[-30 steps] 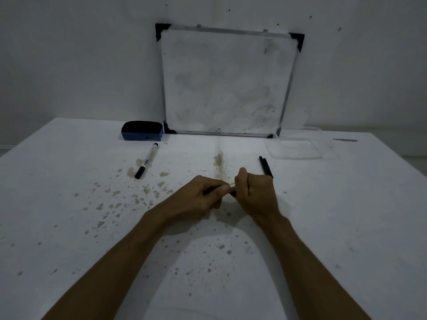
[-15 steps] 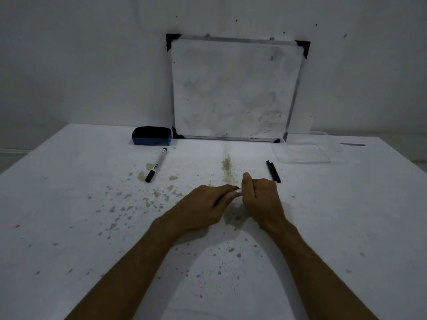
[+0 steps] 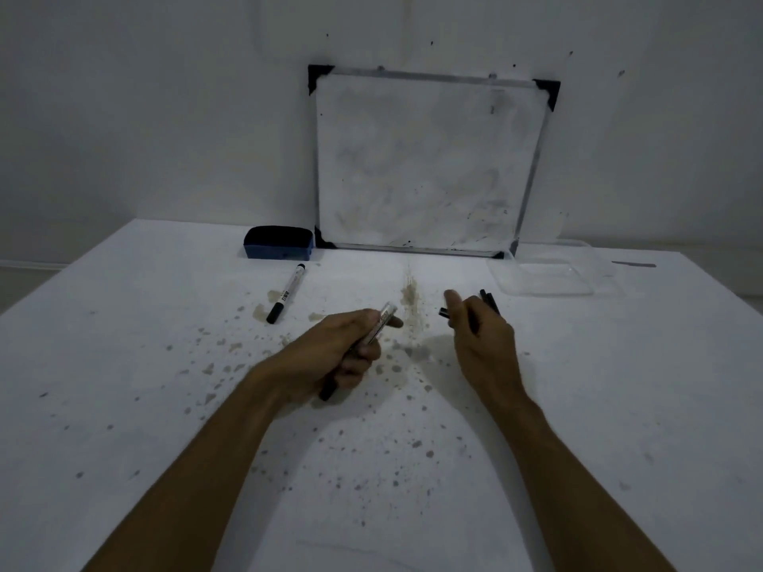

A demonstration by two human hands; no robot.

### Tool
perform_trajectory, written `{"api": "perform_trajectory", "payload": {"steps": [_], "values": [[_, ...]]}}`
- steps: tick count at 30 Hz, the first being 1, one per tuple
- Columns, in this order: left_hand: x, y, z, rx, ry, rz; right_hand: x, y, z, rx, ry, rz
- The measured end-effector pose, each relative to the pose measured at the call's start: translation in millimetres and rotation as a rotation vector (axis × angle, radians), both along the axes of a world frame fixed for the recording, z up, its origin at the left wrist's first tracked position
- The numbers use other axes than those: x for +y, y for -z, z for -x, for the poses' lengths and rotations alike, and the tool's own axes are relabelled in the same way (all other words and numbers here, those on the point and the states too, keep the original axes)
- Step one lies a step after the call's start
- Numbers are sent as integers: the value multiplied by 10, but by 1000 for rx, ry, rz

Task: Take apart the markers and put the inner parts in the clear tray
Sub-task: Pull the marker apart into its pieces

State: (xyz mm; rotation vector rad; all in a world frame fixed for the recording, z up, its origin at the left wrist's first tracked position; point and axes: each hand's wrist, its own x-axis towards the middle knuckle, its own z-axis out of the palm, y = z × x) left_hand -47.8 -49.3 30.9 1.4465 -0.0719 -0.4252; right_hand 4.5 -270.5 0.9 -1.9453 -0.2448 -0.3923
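Note:
My left hand (image 3: 342, 357) grips a white marker barrel (image 3: 382, 322), its open end pointing up and right and its black end sticking out below the palm. My right hand (image 3: 481, 336) has pulled away to the right and pinches a small black end piece (image 3: 444, 311) between thumb and fingertips. Two black parts (image 3: 489, 301) lie on the table just behind the right hand. A whole marker (image 3: 287, 293) with a black cap lies to the left. The clear tray (image 3: 549, 274) sits at the back right, nothing visible in it.
A whiteboard (image 3: 429, 158) leans against the wall at the back. A blue and black eraser (image 3: 278, 243) sits left of it. The white table (image 3: 124, 365) is speckled with brown stains. A thin dark strip (image 3: 633, 265) lies far right.
The hands were joined on one marker; they have now come apart. The right hand moved right with a black end piece, the left keeps the barrel.

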Motion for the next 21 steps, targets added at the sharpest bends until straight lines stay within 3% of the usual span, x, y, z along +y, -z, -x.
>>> {"api": "perform_trajectory", "payload": {"steps": [7, 11, 14, 19, 21], "values": [[-236, 135, -93, -65, -345, 163, 50, 156, -65, 8, -117, 275], [-266, 160, -139, -113, -406, 113, 60, 188, -51, -25, -120, 402], [-269, 189, -202, -120, -536, 148, 47, 151, -36, 15, -133, 318], [-156, 188, -314, -26, -678, 580, 64, 43, 40, 45, -226, 245], [-151, 194, -304, -26, -667, 595, 124, 7, 82, 111, -284, 119]]}}
